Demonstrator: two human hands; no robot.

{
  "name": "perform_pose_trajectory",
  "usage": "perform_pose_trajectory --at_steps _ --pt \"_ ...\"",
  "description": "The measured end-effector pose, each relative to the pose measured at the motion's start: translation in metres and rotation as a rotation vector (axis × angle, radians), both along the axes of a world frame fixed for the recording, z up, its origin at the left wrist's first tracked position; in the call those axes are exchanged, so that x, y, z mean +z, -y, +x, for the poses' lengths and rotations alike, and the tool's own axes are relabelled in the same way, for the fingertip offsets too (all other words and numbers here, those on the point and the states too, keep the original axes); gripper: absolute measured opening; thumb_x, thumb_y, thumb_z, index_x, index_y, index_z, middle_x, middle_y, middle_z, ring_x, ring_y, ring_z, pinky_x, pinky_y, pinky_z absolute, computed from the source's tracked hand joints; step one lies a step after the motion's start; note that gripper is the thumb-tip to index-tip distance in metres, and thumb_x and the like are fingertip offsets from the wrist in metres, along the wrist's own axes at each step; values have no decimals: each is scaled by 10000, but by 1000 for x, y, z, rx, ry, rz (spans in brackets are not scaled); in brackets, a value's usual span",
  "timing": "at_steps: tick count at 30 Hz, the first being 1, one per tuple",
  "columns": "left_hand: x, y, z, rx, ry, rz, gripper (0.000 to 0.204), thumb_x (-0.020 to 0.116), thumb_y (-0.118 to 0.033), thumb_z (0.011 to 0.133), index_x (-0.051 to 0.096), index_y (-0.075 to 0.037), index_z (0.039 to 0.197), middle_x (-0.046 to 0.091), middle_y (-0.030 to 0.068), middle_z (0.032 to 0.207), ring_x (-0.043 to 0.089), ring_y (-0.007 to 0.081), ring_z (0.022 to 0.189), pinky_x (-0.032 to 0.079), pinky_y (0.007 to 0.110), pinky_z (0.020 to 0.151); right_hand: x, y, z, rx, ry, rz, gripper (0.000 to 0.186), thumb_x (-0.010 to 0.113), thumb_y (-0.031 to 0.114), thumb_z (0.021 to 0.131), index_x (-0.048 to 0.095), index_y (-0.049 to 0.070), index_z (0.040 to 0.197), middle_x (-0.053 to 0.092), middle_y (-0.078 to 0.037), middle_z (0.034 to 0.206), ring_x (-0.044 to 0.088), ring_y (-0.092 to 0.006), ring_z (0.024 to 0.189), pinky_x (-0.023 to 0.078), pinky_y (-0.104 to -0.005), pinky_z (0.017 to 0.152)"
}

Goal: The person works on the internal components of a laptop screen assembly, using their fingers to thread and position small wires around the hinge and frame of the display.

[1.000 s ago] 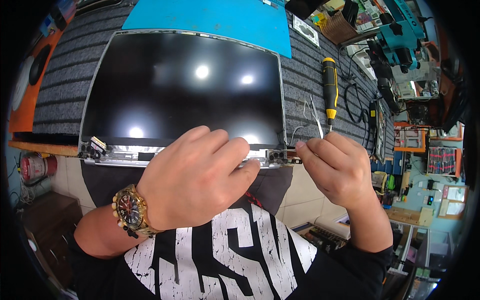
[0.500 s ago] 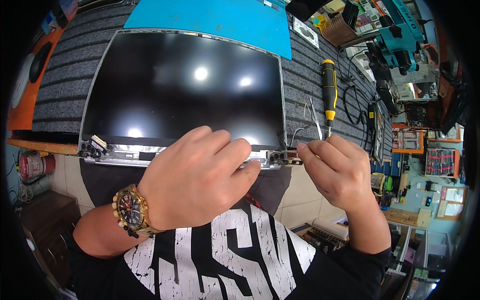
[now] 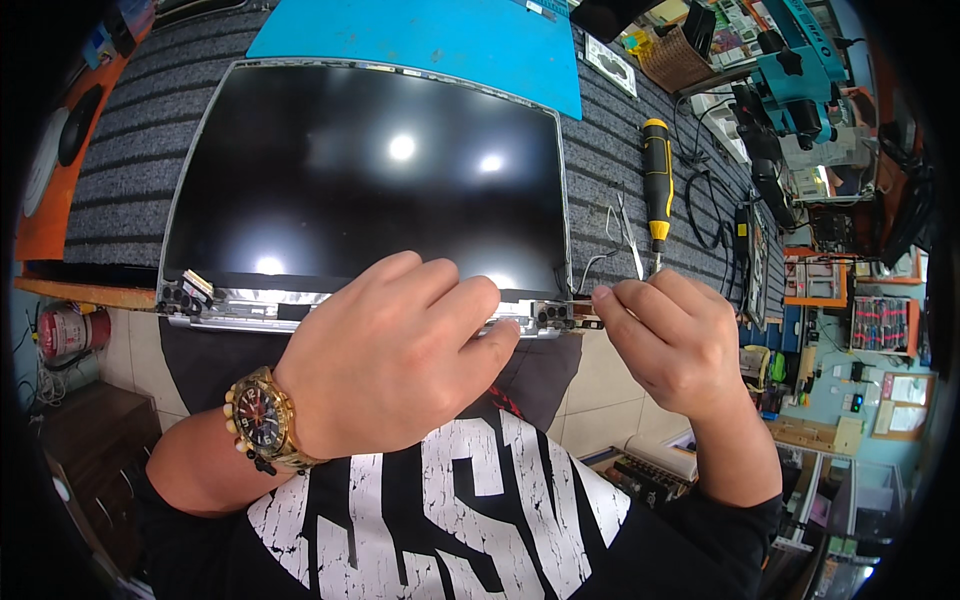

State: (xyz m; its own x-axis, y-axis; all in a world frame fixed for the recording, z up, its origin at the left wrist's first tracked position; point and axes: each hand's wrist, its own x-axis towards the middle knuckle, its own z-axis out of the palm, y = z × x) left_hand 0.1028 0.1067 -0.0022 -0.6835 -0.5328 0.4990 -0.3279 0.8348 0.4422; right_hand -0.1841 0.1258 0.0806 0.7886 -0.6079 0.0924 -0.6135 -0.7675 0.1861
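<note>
A dark laptop screen panel (image 3: 380,170) in a silver lid lies on the mat, its hinge edge toward me. My left hand (image 3: 400,345) is closed over that near edge, fingers curled and thumb against the bottom strip beside the right hinge (image 3: 548,314). What lies under its fingers is hidden. Just right of this hinge, my right hand (image 3: 672,335) is pinched, thumb against the curled fingers. From its fingertips a thin wire (image 3: 580,301) runs to the hinge corner. The left hinge (image 3: 180,298) has a small pale folded cable end (image 3: 197,284) next to it.
A yellow-and-black screwdriver (image 3: 658,185) and metal tweezers (image 3: 630,235) lie right of the screen. Behind it is a blue mat (image 3: 420,35) on the ribbed grey mat (image 3: 120,180). Black cables (image 3: 705,190) and a turquoise stand (image 3: 800,85) are at the far right.
Both hands stay almost where they were; the right fingertips have shifted very slightly left. The screen has not moved.
</note>
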Motion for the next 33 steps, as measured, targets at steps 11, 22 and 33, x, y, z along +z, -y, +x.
perform_pose_trajectory --at_steps 11,22,33 --pt "1 0 -1 -8 0 -5 277 722 -126 822 805 -75 1081 528 8 815 558 187 717 434 346 648 -4 -4 0 -33 -16 -8 310 759 102 741 768 -33 1020 675 -51 916 619 -180 723 490 -318 529" --pt "-3 -1 -2 -8 -12 -24 290 714 -129 825 799 -67 1095 535 11 829 554 191 724 424 353 653 -3 1 4 -119 -16 79 188 757 129 786 730 26 942 586 -20 782 635 -198 693 492 -344 519" --pt "-4 -2 0 -17 -3 -19 288 697 -131 834 800 -69 1096 535 11 825 554 193 724 424 352 654 -5 3 3 -160 21 185 113 756 113 838 707 53 920 584 -36 757 659 -224 691 523 -385 531"
